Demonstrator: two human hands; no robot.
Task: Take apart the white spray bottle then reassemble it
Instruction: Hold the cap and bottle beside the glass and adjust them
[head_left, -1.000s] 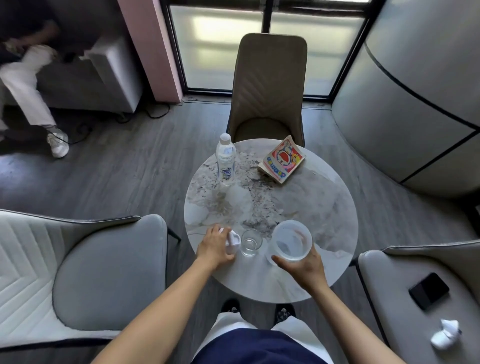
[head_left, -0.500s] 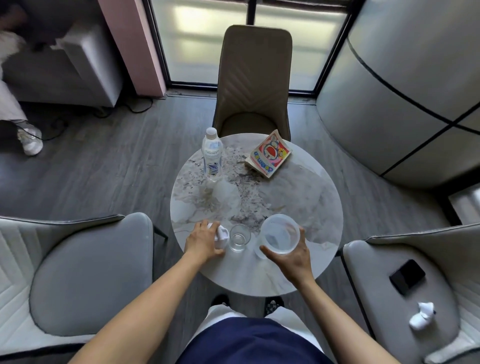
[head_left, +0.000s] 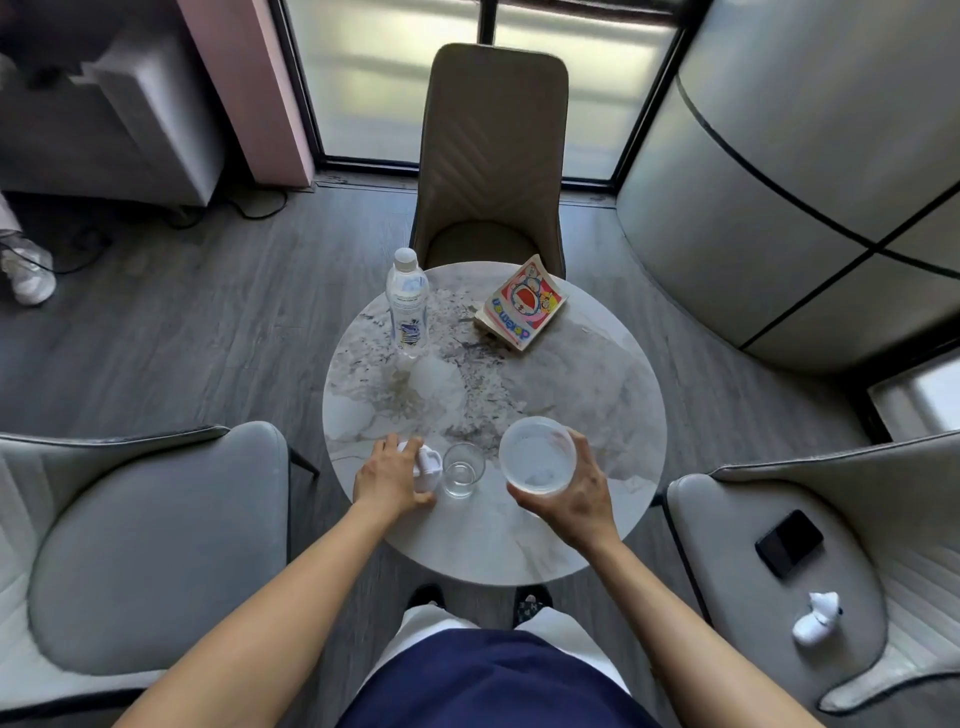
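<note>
Sprayer (head_left: 427, 465) is sitting on the table (head_left: 597, 374) under the left hand (head_left: 388, 480), whose fingers are closing round it, probably steadying it for unscrewing. Right hand (head_left: 574, 493) is gripping a tub (head_left: 537, 456); a glass (head_left: 462, 470) is standing between both grips.

Bystanders on the round marble worktop (head_left: 571, 395)
A water bottle (head_left: 408, 306) stands near a comic book (head_left: 524, 306); a phone (head_left: 788, 543) lies on a chair (head_left: 727, 525).

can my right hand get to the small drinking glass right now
Probably not freely: the right hand is occupied holding the translucent container. The small glass stands close beside it, unobstructed.
</note>
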